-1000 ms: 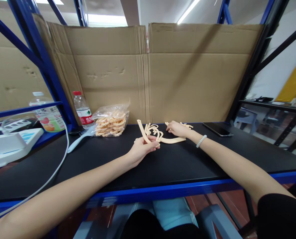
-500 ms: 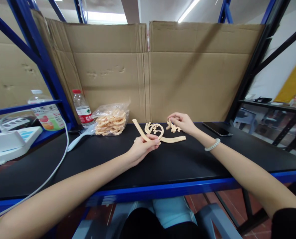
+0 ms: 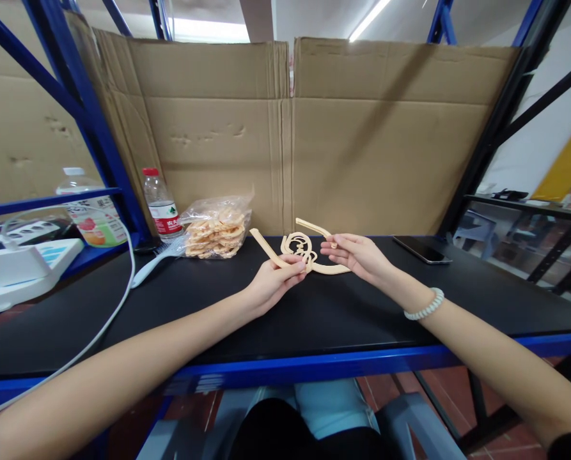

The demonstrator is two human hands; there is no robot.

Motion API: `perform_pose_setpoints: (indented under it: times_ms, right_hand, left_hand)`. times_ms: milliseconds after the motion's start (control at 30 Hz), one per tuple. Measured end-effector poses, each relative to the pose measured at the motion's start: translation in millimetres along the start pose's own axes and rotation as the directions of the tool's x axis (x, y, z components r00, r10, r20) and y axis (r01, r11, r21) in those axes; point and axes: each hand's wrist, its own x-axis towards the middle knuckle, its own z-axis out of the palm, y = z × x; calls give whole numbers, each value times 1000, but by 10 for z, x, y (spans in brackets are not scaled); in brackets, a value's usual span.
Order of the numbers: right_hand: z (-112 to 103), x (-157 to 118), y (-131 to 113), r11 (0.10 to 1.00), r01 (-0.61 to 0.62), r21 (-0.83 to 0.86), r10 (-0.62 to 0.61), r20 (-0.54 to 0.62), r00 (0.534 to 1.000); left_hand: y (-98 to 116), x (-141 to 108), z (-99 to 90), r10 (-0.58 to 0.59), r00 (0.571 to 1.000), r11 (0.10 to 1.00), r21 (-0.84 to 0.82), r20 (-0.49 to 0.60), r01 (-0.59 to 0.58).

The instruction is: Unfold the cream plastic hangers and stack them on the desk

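My left hand (image 3: pixel 276 281) is closed on a cream-coloured ridged strip (image 3: pixel 265 245), pinched between thumb and fingers. Its upper end points up and to the left. A scrolled cream piece (image 3: pixel 309 254) shows at these fingertips; I cannot tell whether it joins the strip. My right hand (image 3: pixel 364 257) pinches a shorter curved strip (image 3: pixel 312 225) at its lower right end, held above the table. Several cream curls (image 3: pixel 285 245) lie behind my left fingertips. A long curved strip (image 3: pixel 330 269) stretches between the hands, its right end reaching under my right hand.
A clear bag of cream pieces (image 3: pixel 217 231) lies on the black table (image 3: pixel 266 332), near a red-capped bottle (image 3: pixel 163 207) and a pale blue brush (image 3: pixel 153 263). A phone (image 3: pixel 420 249) rests at right. A white cable (image 3: pixel 126 287) crosses the left side. Cardboard (image 3: pixel 208 128) stands behind.
My right hand has lifted a curved strip from the small pieces on the right and brought it leftward, closer to my left hand. My left hand keeps its hold, almost in place.
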Motion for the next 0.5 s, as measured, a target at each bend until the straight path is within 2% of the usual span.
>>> perform_pose_setpoints:
  times_ms: [167, 333, 500]
  right_hand:
    - [-55, 57, 137, 997, 55, 53, -50, -95, 994]
    - [-20, 34, 175, 991, 94, 91, -79, -162, 984]
    - [65, -13, 184, 987, 31, 159, -30, -8, 1000]
  left_hand:
    - [-8, 15, -8, 3, 1000, 1000, -17, 0, -3]
    - [-19, 18, -15, 6, 1000, 1000, -21, -1, -6]
    - [-22, 21, -21, 30, 999, 1000, -4, 29, -29]
